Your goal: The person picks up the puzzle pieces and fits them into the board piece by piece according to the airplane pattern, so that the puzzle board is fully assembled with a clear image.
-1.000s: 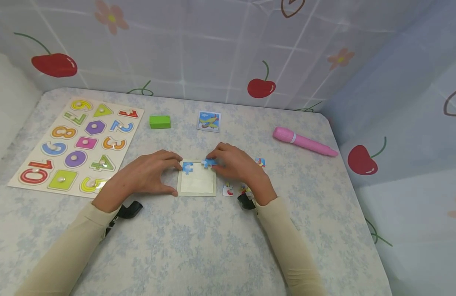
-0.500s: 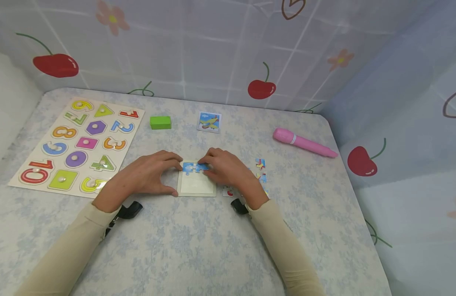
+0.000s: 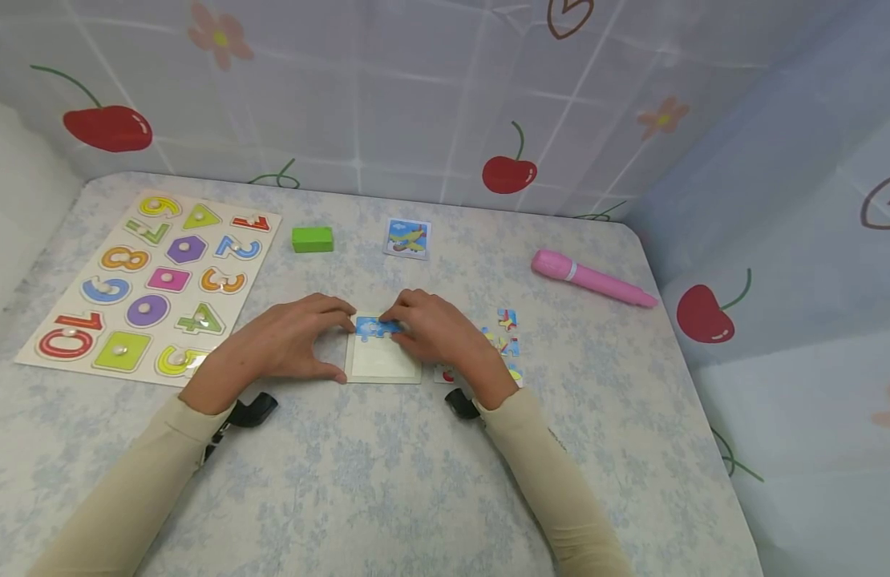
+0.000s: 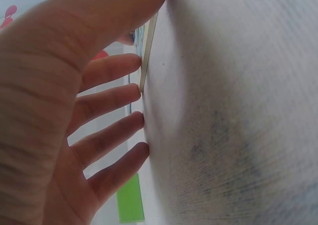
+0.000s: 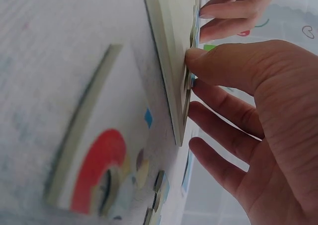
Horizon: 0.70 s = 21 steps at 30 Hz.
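A small square puzzle tray (image 3: 383, 365) lies on the table with two blue pieces side by side along its far edge. My left hand (image 3: 282, 340) rests at the tray's left side, thumb at the near corner and index fingertip at the far one. Its fingers are spread and nearly straight in the left wrist view, tips at the tray's edge and the tabletop. My right hand (image 3: 438, 327) pinches the right-hand blue puzzle piece (image 3: 390, 329) between thumb and index finger, against the other blue piece (image 3: 366, 327). The right fingertips partly hide the held piece.
Several loose puzzle pieces (image 3: 507, 319) lie right of the tray, some behind the right wrist. A number-and-shape peg board (image 3: 246, 316) lies left. Farther back are a green block (image 3: 312, 240) and an airplane picture card (image 3: 407, 238). A pink microphone-shaped toy (image 3: 596, 279) lies at the right.
My right hand has brought the blue piece left and down into the tray, up against the first piece. More loose pieces show beside the right wrist. My left hand has stayed put.
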Each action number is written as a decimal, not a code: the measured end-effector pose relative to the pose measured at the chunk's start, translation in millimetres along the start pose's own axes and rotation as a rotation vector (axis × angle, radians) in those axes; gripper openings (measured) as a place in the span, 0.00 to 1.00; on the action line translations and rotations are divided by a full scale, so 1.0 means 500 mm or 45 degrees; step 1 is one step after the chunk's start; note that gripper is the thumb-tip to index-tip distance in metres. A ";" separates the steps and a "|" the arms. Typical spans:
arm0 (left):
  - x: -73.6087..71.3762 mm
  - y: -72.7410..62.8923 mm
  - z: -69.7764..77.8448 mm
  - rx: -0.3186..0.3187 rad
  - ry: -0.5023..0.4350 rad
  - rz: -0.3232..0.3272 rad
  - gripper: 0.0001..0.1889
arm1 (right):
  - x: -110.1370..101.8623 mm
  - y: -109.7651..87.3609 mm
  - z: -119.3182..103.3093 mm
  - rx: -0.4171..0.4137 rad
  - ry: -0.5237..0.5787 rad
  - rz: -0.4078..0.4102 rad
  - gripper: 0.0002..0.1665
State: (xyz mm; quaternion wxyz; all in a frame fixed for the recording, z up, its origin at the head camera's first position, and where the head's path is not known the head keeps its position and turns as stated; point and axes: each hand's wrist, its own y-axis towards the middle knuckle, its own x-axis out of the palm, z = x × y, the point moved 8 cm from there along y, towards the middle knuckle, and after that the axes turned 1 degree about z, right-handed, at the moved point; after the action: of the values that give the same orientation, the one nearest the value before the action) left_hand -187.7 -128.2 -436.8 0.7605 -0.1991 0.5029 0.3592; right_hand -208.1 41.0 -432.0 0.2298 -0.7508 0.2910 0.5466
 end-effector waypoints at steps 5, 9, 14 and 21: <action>-0.001 0.000 0.000 -0.005 -0.004 -0.002 0.36 | 0.002 0.000 -0.002 0.007 -0.019 0.003 0.16; 0.001 0.000 0.000 -0.005 -0.002 -0.007 0.36 | 0.003 -0.001 -0.003 0.012 -0.031 -0.007 0.15; 0.002 0.001 0.000 0.002 0.025 -0.003 0.37 | 0.001 -0.002 -0.005 0.009 -0.040 0.000 0.14; 0.002 0.000 0.002 0.030 0.032 0.018 0.36 | 0.002 -0.001 -0.006 0.007 -0.054 0.024 0.13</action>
State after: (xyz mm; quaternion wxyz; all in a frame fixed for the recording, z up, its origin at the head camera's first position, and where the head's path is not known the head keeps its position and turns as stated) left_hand -186.7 -127.2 -437.0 0.7538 -0.1910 0.5182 0.3561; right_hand -205.4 39.2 -432.0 0.2329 -0.7358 0.2946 0.5636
